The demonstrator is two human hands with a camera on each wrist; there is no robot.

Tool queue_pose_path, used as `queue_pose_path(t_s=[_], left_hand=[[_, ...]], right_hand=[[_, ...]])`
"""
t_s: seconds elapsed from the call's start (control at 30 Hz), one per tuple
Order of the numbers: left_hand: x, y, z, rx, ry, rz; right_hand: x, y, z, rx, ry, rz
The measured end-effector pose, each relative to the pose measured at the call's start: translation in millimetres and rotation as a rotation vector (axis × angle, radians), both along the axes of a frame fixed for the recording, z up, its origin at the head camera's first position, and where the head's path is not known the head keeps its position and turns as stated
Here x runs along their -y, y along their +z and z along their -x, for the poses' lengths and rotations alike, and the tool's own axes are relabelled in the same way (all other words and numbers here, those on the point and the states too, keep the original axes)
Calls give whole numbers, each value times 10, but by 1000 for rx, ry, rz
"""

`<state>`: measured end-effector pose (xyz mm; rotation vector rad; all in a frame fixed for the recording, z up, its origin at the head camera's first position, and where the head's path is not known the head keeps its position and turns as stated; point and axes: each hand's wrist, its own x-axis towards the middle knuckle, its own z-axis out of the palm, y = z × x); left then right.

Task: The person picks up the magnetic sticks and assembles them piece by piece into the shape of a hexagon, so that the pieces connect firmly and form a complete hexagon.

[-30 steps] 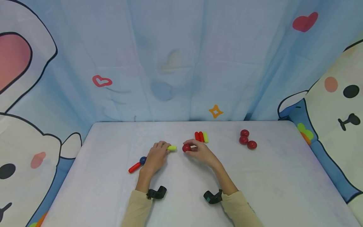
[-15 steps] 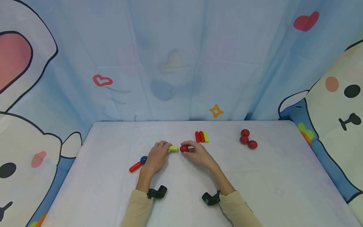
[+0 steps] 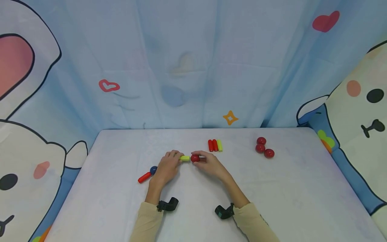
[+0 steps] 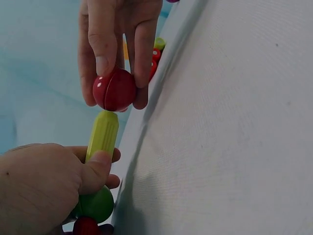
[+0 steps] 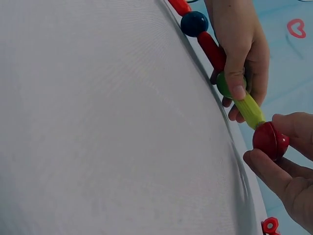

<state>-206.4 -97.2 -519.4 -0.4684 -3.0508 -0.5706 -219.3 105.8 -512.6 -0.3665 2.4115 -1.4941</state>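
Observation:
My left hand (image 3: 168, 166) grips a yellow rod (image 4: 103, 134) near its lower end. That rod sits against a green ball (image 4: 98, 203), part of a chain with a red rod (image 5: 212, 51), a blue ball (image 5: 194, 23) and another red rod (image 3: 144, 177) trailing left. Between the thumb and fingers of my right hand (image 3: 213, 165) is a red ball (image 4: 115, 90). The ball meets the free end of the yellow rod in both wrist views. Most of the chain's middle is hidden under my left hand in the head view.
Two red rods (image 3: 213, 145) and a yellow rod (image 3: 220, 146) lie side by side behind the right hand. Farther right, 3 red balls (image 3: 260, 148) sit together on the white-covered table (image 3: 287, 188). A patterned blue curtain (image 3: 193, 67) hangs behind the table.
My right hand has moved left with the red ball, closing the gap to the yellow rod's end. The left hand has stayed nearly in place.

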Motion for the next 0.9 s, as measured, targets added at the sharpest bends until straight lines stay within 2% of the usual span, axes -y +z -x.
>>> queue_pose_path(t_s=[0.27, 0.57, 0.77, 0.9], left_hand=[[-12, 24, 0, -6, -5, -19], [28, 4, 30, -58, 14, -15], [53, 4, 27, -55, 51, -32], [65, -1, 33, -81, 49, 3]], right_hand=[[-58, 31, -12, -11, 67, 19], [-165, 88, 24, 24, -31, -18], [-290, 116, 62, -2, -40, -33], [-380, 140, 85, -26, -45, -32]])
